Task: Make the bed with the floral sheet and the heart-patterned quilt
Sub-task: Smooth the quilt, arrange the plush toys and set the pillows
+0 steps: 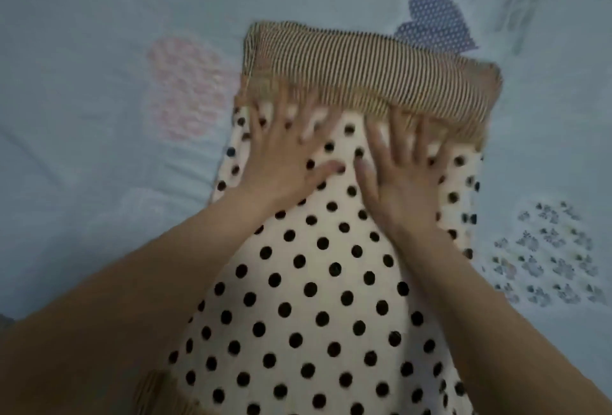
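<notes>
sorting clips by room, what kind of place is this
Probably a bedroom: a pale quilt with hearts fills the view, and the left hand and right hand press a dotted pillow onto it.

One camera sits on the person's head and looks forward and down. It is very near the spotted pillow on the quilt. The left hand and right hand reach in from the bottom

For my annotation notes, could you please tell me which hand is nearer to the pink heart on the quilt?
Left. The left hand lies just right of the pink heart; the right hand lies farther right on the dotted pillow.
</notes>
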